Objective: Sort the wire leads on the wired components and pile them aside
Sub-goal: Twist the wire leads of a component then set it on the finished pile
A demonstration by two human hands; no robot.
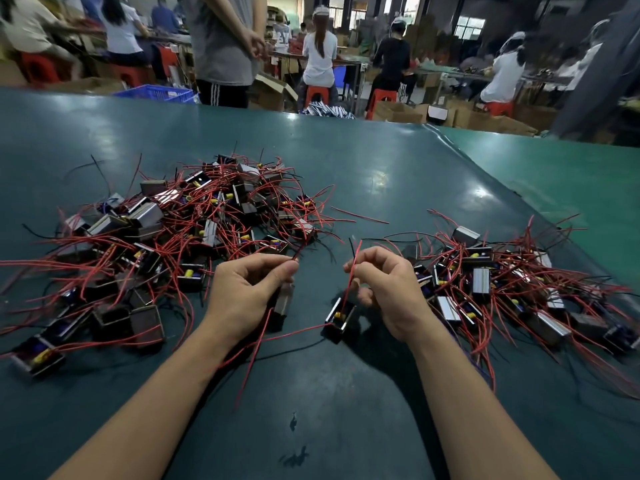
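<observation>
A big heap of small metal-cased components with red and black wire leads lies on the left of the green table. A smaller pile of the same parts lies on the right. My left hand pinches a red lead near its tip, and a component hangs under its fingers. My right hand pinches the red lead of another component, which sits on the table just below and left of that hand.
The green table stretches ahead, with a lighter green strip on the right. Beyond its far edge a person stands, and other people sit at benches among cardboard boxes and a blue crate.
</observation>
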